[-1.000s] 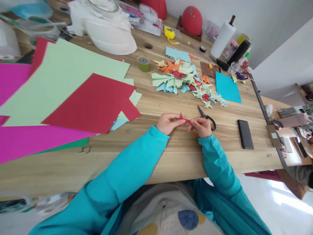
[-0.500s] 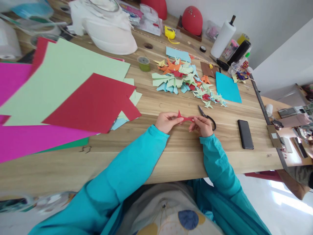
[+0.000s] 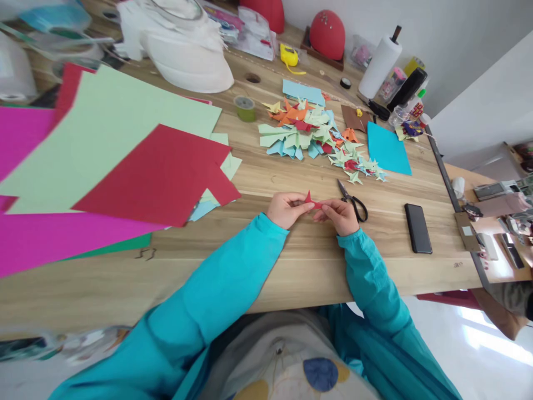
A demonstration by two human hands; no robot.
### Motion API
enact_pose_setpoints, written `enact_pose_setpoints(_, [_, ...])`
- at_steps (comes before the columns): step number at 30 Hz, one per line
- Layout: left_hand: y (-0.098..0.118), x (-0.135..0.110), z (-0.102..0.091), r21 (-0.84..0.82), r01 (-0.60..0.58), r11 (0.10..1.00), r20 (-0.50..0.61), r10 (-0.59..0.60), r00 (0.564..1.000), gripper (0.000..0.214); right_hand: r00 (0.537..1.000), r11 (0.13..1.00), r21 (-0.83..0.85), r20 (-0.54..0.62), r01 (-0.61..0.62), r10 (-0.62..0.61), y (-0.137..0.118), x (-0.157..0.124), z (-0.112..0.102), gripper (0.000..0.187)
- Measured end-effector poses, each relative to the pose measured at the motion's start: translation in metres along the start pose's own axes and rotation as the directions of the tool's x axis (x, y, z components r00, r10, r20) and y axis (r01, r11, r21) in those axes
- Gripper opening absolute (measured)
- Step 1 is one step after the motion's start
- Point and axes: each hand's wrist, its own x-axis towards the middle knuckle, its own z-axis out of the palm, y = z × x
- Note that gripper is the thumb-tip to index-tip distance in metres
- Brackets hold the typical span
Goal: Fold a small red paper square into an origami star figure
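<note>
A small folded piece of red paper [image 3: 308, 197] is pinched between both hands above the front of the table. My left hand [image 3: 286, 209] grips its left side, and one pointed tip stands up beyond the thumb. On the other side, my right hand [image 3: 339, 215] has thumb and fingers closed on the paper's right end. Fingers cover most of the folded shape. Black-handled scissors [image 3: 355, 203] lie just behind and right of my right hand. Farther back is a heap of folded paper pieces [image 3: 308, 133] in pale green, blue, orange and red.
Large coloured sheets, with a red sheet [image 3: 158, 172] on top, cover the table's left. A phone [image 3: 418, 228] and a blue square of paper [image 3: 389, 148] lie to the right. A tape roll [image 3: 244, 109], tape measure [image 3: 288, 55] and white cap [image 3: 187, 61] stand behind.
My right hand has moved slightly left, closer to my left hand. Less of the red paper shows between them, and its upright tip sits a little lower and farther right.
</note>
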Motion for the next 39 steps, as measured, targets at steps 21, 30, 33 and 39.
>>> enact_pose_setpoints(21, [0.006,-0.006,0.001,0.053,-0.088,0.995,0.095,0.083,0.992,0.023,0.939,0.778,-0.555,0.014,0.294,-0.345,-0.006,-0.012,0.008,0.018])
enact_pose_setpoints(30, [0.01,-0.007,-0.002,-0.065,0.049,0.997,0.174,-0.037,0.984,0.027,0.959,0.842,-0.462,0.088,0.278,-0.268,-0.008,-0.012,0.007,0.026])
enact_pose_setpoints(33, [0.01,-0.007,-0.001,-0.178,0.107,0.978,0.206,-0.069,0.976,0.027,0.975,0.917,-0.331,0.081,0.224,-0.209,-0.006,-0.01,0.007,0.03])
enact_pose_setpoints(39, [0.011,-0.006,0.0,-0.313,0.239,0.919,0.277,-0.152,0.949,0.023,0.988,0.986,-0.102,0.096,0.131,-0.122,-0.001,-0.007,0.007,0.034])
